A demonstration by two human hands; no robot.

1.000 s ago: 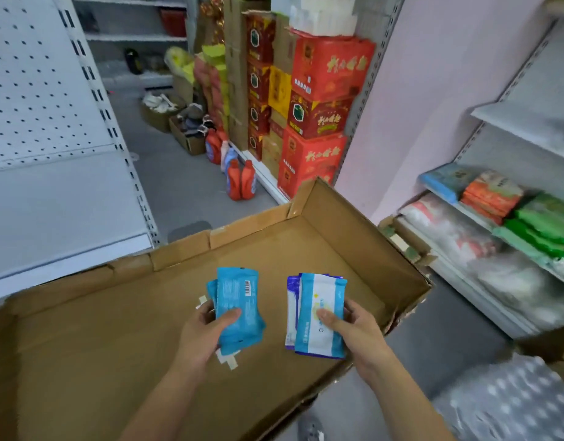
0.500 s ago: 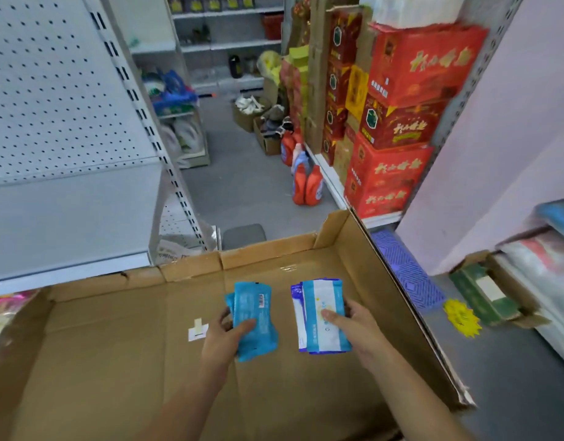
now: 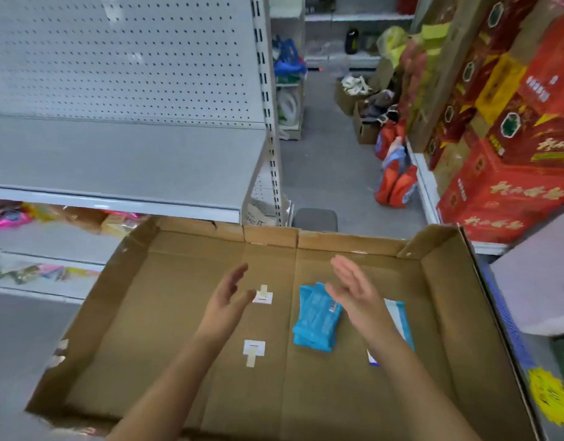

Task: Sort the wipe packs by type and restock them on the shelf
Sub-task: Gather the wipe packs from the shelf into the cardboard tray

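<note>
Blue wipe packs (image 3: pixel 317 318) lie in the cardboard box (image 3: pixel 166 300); left hand (image 3: pixel 225 305) and right hand (image 3: pixel 358 292) hover above, fingers straight, holding nothing.

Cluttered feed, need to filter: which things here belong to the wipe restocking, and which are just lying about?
Job: blue wipe packs; white-and-blue wipe packs; cardboard tray; grey shelf.
Lying about: red cartons; orange containers; yellow sticker; tape scraps.
</note>
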